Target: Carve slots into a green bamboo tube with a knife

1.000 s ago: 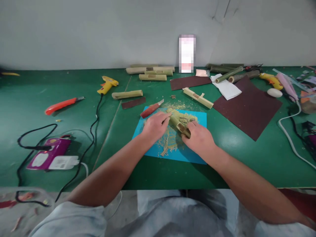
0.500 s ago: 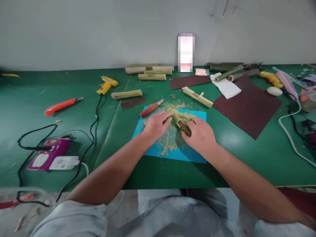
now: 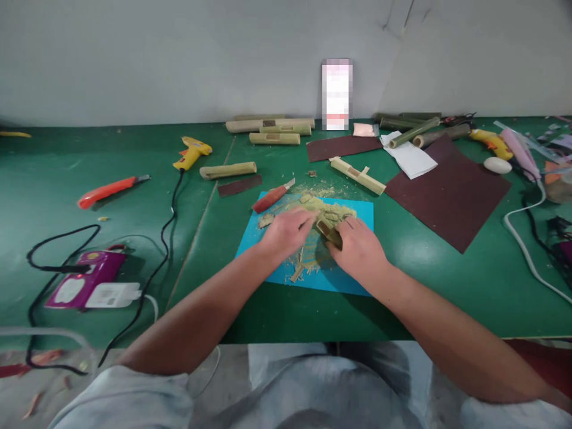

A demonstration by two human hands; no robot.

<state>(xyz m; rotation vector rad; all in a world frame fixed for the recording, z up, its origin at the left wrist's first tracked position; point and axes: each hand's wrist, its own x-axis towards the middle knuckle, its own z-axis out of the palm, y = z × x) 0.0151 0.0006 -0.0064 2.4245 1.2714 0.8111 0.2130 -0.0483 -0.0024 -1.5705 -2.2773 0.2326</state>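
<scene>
My right hand [image 3: 360, 244] is wrapped round a short bamboo tube [image 3: 329, 231] with a cut-out window facing up. My left hand [image 3: 288, 231] is closed, its fingertips pinched at the tube's far left end; whatever is between them is hidden. Both hands are over a blue sheet [image 3: 342, 283] strewn with pale bamboo shavings [image 3: 298, 269] and dust. Just beyond my left hand lies a red-handled knife [image 3: 270, 198], its blade pointing away to the right. Another bamboo piece [image 3: 357, 174] with a window and a raised splinter rests beyond my right hand.
Further bamboo tubes [image 3: 274, 138] lie along the wall. Brown sheets [image 3: 447, 199] spread at right. A yellow glue gun [image 3: 193, 153], an orange cutter [image 3: 109, 192] and a purple power strip [image 3: 96, 271] with black cables occupy the left. A phone [image 3: 337, 95] leans against the wall.
My right hand and the bamboo tube have shifted slightly to the left. My left fingertips have drawn together by the tube, and the dark bit seen at them before is now hidden.
</scene>
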